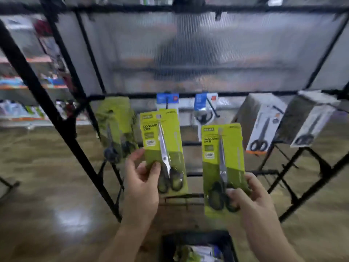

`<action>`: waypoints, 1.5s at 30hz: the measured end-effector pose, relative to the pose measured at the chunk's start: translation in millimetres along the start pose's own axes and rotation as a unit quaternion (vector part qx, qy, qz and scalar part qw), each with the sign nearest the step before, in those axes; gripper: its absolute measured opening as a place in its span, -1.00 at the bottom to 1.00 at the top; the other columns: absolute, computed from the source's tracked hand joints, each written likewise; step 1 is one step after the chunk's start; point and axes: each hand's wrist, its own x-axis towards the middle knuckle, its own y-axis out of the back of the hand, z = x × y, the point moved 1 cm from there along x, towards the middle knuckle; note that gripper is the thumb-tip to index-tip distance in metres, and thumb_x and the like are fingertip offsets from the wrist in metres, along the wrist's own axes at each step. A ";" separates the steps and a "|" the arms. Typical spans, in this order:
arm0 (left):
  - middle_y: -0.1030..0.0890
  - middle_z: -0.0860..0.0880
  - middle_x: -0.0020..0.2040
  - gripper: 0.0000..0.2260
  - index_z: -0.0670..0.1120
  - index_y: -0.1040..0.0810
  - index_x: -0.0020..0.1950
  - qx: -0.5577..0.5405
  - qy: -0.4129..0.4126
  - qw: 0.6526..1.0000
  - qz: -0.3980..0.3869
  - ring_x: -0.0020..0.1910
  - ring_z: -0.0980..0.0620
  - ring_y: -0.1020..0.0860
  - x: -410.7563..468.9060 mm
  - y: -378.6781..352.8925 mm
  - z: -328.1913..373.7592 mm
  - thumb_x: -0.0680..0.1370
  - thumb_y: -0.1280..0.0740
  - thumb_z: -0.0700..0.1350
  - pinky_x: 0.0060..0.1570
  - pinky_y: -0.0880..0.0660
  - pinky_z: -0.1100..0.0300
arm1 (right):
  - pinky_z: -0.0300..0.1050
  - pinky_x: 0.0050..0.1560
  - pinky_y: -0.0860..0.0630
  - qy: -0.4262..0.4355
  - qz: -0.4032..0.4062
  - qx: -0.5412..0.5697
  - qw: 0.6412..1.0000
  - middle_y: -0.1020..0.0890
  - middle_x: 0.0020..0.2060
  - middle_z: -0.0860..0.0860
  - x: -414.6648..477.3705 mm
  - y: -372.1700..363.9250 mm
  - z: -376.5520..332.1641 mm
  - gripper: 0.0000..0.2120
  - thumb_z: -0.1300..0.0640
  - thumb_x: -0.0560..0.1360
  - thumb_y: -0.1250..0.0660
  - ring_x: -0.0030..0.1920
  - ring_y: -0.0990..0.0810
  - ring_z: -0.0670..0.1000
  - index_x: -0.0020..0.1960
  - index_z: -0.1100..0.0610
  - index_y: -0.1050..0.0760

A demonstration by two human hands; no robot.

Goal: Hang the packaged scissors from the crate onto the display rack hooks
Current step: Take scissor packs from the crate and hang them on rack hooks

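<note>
Pinched at the handle end by the left hand (pixel 140 184), thumb in front and fingers behind: left green pack (pixel 164 148), upright, at 7 o'clock of frame centre. Pinched the same way by the right hand (pixel 251 201): right green pack (pixel 222 167), at 4 o'clock. Gripped low, by the look of it, to leave each top hang hole free for threading over a hook. Target row at 12 o'clock: blue packs (pixel 167 100) with a black hook prong (pixel 213 108) jutting forward. At 9 o'clock, hung green packs (pixel 117 125); at 3 o'clock, white boxed scissors (pixel 264 125). Keep card edges off the rack bars (pixel 190 143) behind both packs. Open room between the two packs and upward to the hook row. At 6 o'clock, the crate (pixel 188 236), more packs inside.
</note>
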 end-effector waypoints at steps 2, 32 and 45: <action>-0.73 0.00 -0.05 -0.59 0.34 -0.50 0.12 -0.002 -0.019 1.000 -0.020 -0.09 -0.05 -0.67 2.1 14.6 30.2 0.64 -0.36 -0.24 -0.05 -0.58 -0.10 | -0.32 -0.49 -0.33 0.024 0.002 -0.002 1.000 -0.56 -0.42 0.00 -11.4 -15.2 -21.3 -0.78 0.55 0.51 -0.24 -0.47 -0.43 -0.10 -0.05 0.27 -0.50; -0.75 -0.03 -0.04 -0.80 -0.01 -0.55 0.15 0.111 0.053 0.987 0.099 -0.04 -0.02 -0.73 8.3 92.0 18.7 0.64 -0.34 -0.29 -0.07 -0.67 -0.02 | 0.15 -0.19 -0.54 0.042 -0.169 -0.032 0.984 -0.64 -0.24 0.28 24.2 -62.8 -9.9 -0.79 0.26 0.54 -0.42 -0.27 -0.58 0.15 -0.17 -0.02 -0.64; -0.73 -0.09 -0.06 -0.83 -0.02 -0.53 0.17 0.061 0.082 0.994 0.049 -0.04 -0.09 -0.71 103.5 139.3 -6.8 0.65 -0.34 -0.26 0.01 -0.67 -0.06 | 0.13 -0.16 -0.47 0.064 -0.159 -0.065 0.983 -0.59 -0.25 0.33 32.9 -160.3 14.8 -0.83 0.24 0.51 -0.45 -0.26 -0.52 0.20 -0.18 -0.01 -0.63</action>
